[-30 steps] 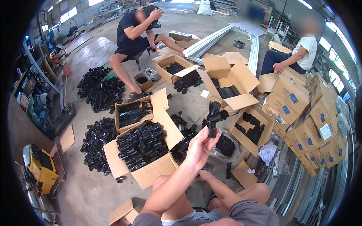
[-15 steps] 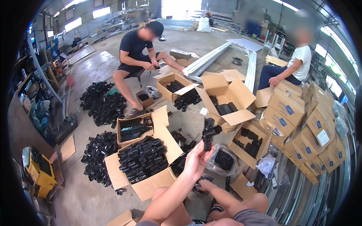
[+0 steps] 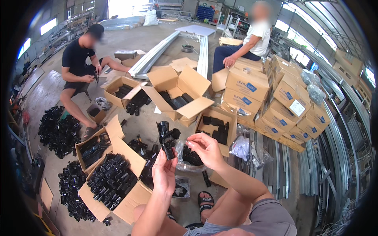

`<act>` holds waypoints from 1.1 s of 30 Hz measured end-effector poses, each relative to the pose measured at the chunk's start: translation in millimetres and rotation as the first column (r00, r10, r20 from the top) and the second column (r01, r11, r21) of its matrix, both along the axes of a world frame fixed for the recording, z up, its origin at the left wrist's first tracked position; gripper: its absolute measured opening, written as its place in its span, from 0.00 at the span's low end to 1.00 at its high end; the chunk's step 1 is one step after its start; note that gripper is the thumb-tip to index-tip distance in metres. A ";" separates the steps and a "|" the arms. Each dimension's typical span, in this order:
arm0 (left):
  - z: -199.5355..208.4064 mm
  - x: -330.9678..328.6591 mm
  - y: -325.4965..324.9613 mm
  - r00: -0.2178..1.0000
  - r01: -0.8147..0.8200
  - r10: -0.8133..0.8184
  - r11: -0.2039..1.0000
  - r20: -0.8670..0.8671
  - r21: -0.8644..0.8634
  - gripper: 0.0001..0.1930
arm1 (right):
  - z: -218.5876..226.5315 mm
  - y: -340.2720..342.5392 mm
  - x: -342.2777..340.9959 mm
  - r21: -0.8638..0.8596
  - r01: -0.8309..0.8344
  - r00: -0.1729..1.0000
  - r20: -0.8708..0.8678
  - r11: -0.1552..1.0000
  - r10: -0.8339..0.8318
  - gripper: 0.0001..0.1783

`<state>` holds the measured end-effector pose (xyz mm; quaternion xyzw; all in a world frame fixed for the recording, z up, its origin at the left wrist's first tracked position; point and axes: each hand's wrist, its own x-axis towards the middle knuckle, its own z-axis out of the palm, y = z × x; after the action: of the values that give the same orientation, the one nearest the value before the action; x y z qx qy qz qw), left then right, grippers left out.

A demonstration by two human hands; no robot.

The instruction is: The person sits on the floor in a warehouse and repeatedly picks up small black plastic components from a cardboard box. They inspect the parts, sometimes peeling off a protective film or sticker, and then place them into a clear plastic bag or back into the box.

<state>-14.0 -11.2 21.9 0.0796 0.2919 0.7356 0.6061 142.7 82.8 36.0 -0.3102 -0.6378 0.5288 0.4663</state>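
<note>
My left hand [image 3: 164, 172] is closed around the lower end of a black pipe-shaped plastic fitting [image 3: 167, 138] with a side branch, held upright in front of me. Just right of it, my right hand [image 3: 207, 150] is raised with thumb and forefinger pinched together. Something tiny may be between those fingertips, too small to make out. Beneath the hands lie a clear plastic bag [image 3: 182, 165] of small black pieces and a smaller bag [image 3: 182, 186] with dark contents. A carton [image 3: 138, 201] heaped with similar black fittings stands to the left.
Piles of black fittings [image 3: 73, 192] lie on the floor at left. Open cartons [image 3: 188, 88] with black parts stand ahead. A co-worker [image 3: 80, 59] sits far left handling a dark part; another person [image 3: 256, 41] sits beside stacked cartons [image 3: 246, 84]. Long metal profiles [image 3: 334, 157] lie at right.
My right hand has come up from low beside the bags to near the fitting, fingers pinched. My left hand still holds the fitting. The view has swung to the right.
</note>
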 end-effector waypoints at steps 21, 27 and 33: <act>-18.9 44.7 4.2 0.989 -0.034 0.035 0.999 -0.143 0.010 0.21 | -11.4 -29.9 -2.3 -0.093 0.164 0.986 -0.028 0.982 -0.167 0.10; -23.2 50.7 6.9 0.980 -0.078 0.079 0.997 -0.183 0.012 0.22 | -26.3 -27.1 -8.7 -0.146 0.189 0.976 -0.082 0.971 -0.203 0.10; -29.7 50.0 6.8 0.960 -0.120 0.121 0.993 -0.252 0.019 0.24 | -29.9 -28.3 -15.4 -0.163 0.198 0.967 -0.129 0.967 -0.220 0.10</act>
<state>36.0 -4.4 -7.9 0.1557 0.3700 0.7555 0.5178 127.3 54.5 6.1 -0.3701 -0.5243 0.5440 0.5406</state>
